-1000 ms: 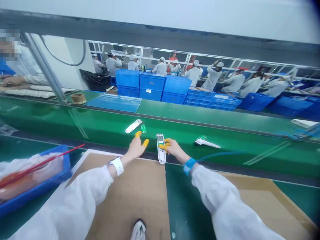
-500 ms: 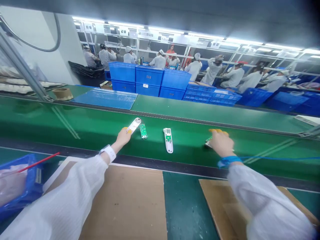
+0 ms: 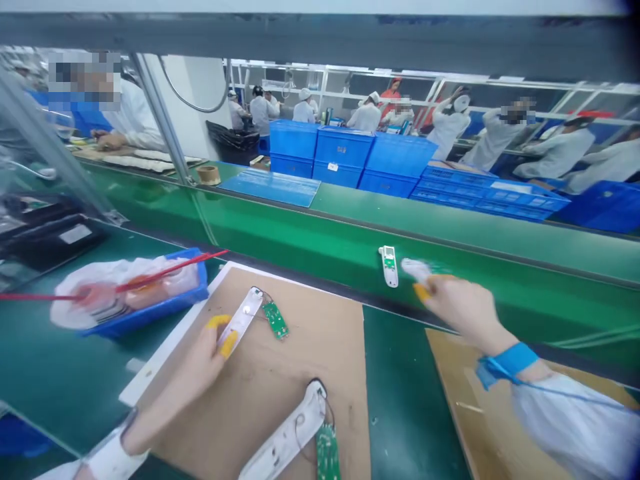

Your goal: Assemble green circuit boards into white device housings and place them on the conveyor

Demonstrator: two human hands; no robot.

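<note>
My left hand (image 3: 207,353), with yellow finger covers, grips a white plastic housing half (image 3: 243,319) over the cardboard sheet. A green circuit board (image 3: 275,320) hangs off it on thin wires. My right hand (image 3: 463,308), wearing a blue wrist strap, is closed on another white housing half (image 3: 416,269), blurred by motion, above the green belt; a greenish smear beside it is too blurred to make out. Just left of it, a white housing with a board inside (image 3: 389,267) lies on the belt. Nearer to me, a larger-looking white housing (image 3: 287,437) rests on the cardboard, wired to a green board (image 3: 327,452).
A blue bin (image 3: 200,277) holding bagged parts stands at left, a red stick across it. Cardboard (image 3: 475,400) lies under my right arm. Beyond the belt (image 3: 300,243) are a blue sheet (image 3: 273,187), a tape roll (image 3: 208,175), stacked blue crates (image 3: 345,157) and co-workers.
My left hand has brought its housing and board from the belt to over the cardboard. My right hand has moved left along the belt with a piece. The view has shifted left and down.
</note>
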